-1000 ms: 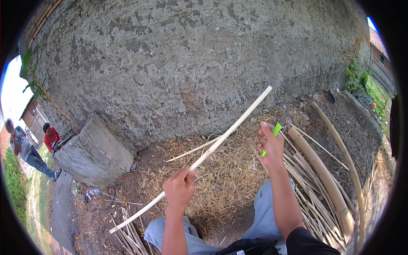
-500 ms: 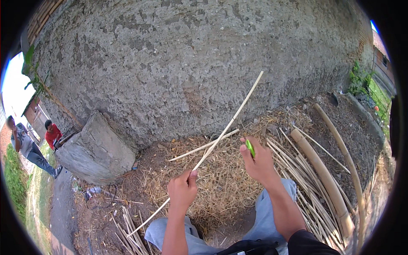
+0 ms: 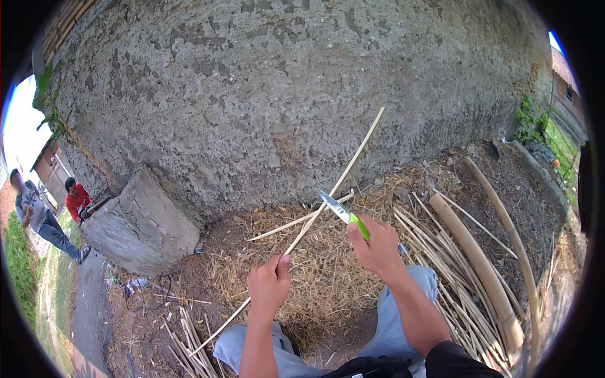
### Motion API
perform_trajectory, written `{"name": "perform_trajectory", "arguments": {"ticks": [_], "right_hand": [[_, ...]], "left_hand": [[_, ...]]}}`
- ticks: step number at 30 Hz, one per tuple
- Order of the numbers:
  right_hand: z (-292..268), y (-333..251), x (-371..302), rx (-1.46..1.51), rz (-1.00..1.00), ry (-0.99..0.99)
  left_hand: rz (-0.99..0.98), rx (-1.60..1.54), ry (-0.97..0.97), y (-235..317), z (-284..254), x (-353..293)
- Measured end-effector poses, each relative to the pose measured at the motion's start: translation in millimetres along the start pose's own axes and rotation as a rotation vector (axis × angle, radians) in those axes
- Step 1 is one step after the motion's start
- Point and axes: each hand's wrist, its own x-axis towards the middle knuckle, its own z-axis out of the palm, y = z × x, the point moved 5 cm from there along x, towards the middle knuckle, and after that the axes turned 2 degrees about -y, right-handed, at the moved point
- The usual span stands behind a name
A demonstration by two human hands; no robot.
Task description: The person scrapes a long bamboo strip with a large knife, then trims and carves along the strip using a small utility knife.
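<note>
My left hand [image 3: 269, 281] is closed around a long, thin bamboo strip [image 3: 359, 151], thumb on top. The strip slants from beside my left knee up toward the wall. My right hand [image 3: 376, 249] grips a knife [image 3: 358, 225] by its bright green handle. The knife's blade points up and left, its tip close to the strip; whether it touches, I cannot tell. Beyond my hands another pale strip [image 3: 268, 232] lies on the ground, crossing behind the held one. Curly shavings [image 3: 321, 277] cover the ground between my knees.
A rough grey wall [image 3: 283, 101] rises in front. To the right lie a pile of bamboo strips [image 3: 460, 290] and two thicker poles [image 3: 479, 271]. More strips [image 3: 192, 340] lie at lower left. A concrete block [image 3: 148, 220] stands left, with two people [image 3: 77, 198] beyond it.
My right hand has turned, bringing the knife blade into sight near the strip. The held strip's far end has shifted slightly left. The standing person at the left has lowered an arm.
</note>
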Motion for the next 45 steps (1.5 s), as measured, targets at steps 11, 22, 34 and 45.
{"name": "perform_trajectory", "arguments": {"ticks": [11, 22, 34, 45], "right_hand": [[5.4, -9.3, 16.6, -0.100, -0.174, 0.124], [29.7, 20.4, -11.9, 0.054, 0.060, -0.077], [33.4, 21.0, -17.5, 0.068, -0.089, 0.098], [15.2, 42.5, 1.8, 0.112, 0.156, 0.095]], "left_hand": [[-0.072, 0.044, -0.064, 3.5, -4.9, -1.3], [-0.139, 0.160, -0.117, 4.0, 9.8, -2.6], [-0.287, -0.060, -0.275, -11.8, 5.8, -5.3], [-0.263, -0.167, -0.286, -27.7, 1.6, -12.6]]}}
